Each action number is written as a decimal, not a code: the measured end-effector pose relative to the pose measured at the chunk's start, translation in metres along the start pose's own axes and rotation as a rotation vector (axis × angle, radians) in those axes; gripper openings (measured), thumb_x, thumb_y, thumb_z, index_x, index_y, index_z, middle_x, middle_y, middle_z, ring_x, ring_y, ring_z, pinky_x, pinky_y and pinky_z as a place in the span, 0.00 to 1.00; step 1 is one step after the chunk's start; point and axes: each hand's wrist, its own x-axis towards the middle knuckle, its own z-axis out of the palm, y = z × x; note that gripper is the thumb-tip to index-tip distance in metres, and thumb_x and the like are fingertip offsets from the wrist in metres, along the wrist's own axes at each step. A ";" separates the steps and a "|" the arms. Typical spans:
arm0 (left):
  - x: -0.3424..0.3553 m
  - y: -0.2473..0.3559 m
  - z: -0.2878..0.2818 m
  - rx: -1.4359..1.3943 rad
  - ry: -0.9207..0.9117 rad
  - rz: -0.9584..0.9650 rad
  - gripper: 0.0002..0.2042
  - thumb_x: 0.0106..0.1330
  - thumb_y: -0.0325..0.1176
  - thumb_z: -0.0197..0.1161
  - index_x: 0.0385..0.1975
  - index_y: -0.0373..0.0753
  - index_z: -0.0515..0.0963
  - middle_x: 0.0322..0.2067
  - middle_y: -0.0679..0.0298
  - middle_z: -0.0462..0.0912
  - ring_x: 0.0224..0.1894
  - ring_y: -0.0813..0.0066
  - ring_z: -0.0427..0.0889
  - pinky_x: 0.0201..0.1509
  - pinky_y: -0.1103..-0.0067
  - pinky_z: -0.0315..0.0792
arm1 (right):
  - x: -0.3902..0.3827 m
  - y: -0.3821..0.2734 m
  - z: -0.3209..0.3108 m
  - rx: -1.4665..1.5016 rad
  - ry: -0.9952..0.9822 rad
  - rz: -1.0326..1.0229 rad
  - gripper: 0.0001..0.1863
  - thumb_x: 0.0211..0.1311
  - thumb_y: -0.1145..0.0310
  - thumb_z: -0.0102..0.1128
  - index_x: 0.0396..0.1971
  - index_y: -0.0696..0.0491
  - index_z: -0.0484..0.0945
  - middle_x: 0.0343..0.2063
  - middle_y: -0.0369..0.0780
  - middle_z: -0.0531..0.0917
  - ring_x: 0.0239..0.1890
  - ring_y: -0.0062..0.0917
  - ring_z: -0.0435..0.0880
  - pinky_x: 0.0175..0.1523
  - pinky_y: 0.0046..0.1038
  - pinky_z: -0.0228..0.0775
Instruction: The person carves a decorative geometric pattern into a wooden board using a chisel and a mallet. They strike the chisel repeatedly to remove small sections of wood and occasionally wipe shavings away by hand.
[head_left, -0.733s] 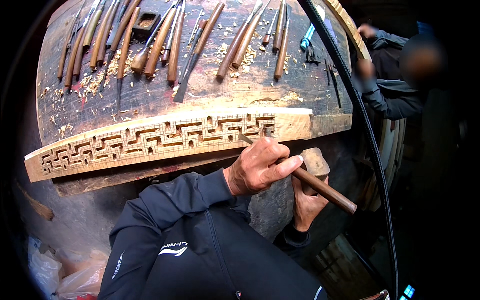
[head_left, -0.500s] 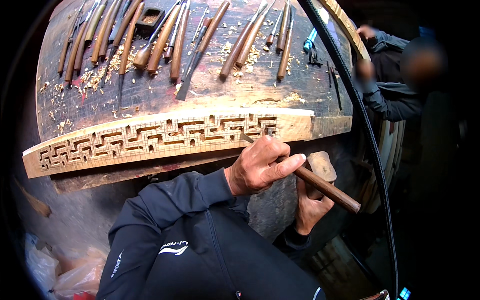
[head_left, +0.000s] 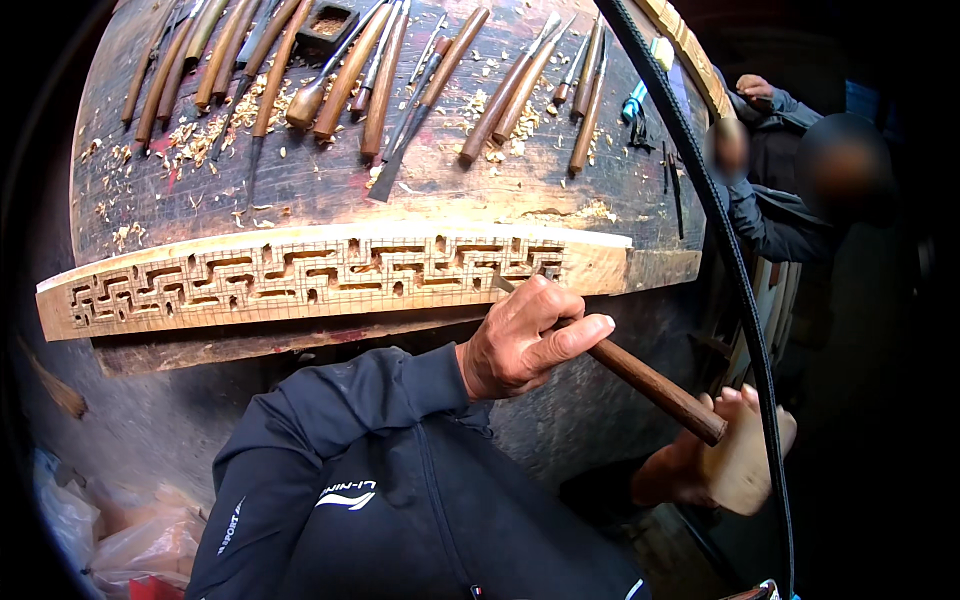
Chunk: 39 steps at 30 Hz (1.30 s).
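My left hand (head_left: 522, 338) is closed round a wood chisel (head_left: 658, 390) with a long brown handle. Its blade tip meets the carved face of a pale wooden board (head_left: 596, 264), close to the right end of the cut pattern. Pencil grid lines and stepped, maze-like slots cover most of that face. Lower right, my right hand (head_left: 678, 466) grips a light wooden mallet (head_left: 757, 458), held apart from the chisel's butt end. Motion blurs the mallet somewhat, and it covers part of that hand.
Several wood-handled chisels (head_left: 340, 100) lie along the far side of the worn workbench (head_left: 330, 195), among pale shavings. A small dark box (head_left: 328, 28) sits between them. A black cable (head_left: 722, 225) crosses at right. Beyond it is another person (head_left: 775, 215). Plastic bags (head_left: 140, 545) lie lower left.
My right hand has swung the mallet down and to the right, away from the chisel handle. My left hand and the chisel keep nearly the same place. The whole view has shifted slightly.
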 end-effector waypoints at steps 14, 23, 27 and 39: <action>0.021 -0.012 -0.034 0.209 -0.149 0.021 0.18 0.61 0.22 0.75 0.53 0.36 0.87 0.38 0.56 0.90 0.36 0.55 0.89 0.42 0.65 0.81 | 0.060 -0.022 0.038 -0.197 -0.211 -0.218 0.34 0.63 0.69 0.81 0.66 0.66 0.79 0.61 0.54 0.86 0.60 0.44 0.89 0.66 0.40 0.82; 0.035 -0.016 -0.077 0.366 -0.361 -0.073 0.07 0.65 0.21 0.74 0.42 0.35 0.89 0.34 0.56 0.92 0.34 0.63 0.92 0.40 0.73 0.82 | 0.054 -0.011 0.052 -0.075 -0.114 -0.192 0.35 0.64 0.67 0.81 0.68 0.63 0.79 0.59 0.53 0.88 0.61 0.43 0.90 0.67 0.40 0.82; 0.018 -0.023 -0.076 0.253 -0.132 -0.256 0.06 0.75 0.23 0.72 0.47 0.28 0.88 0.38 0.58 0.92 0.44 0.77 0.90 0.51 0.77 0.83 | 0.044 0.000 0.047 -0.001 -0.046 -0.138 0.34 0.64 0.69 0.80 0.68 0.63 0.79 0.59 0.53 0.88 0.60 0.43 0.90 0.67 0.40 0.83; 0.026 -0.001 -0.069 0.672 -0.377 0.187 0.06 0.69 0.23 0.77 0.43 0.33 0.91 0.36 0.56 0.95 0.37 0.66 0.94 0.44 0.74 0.85 | 0.024 0.013 0.044 0.052 -0.034 -0.051 0.33 0.62 0.73 0.78 0.68 0.59 0.80 0.56 0.51 0.89 0.59 0.43 0.90 0.66 0.40 0.83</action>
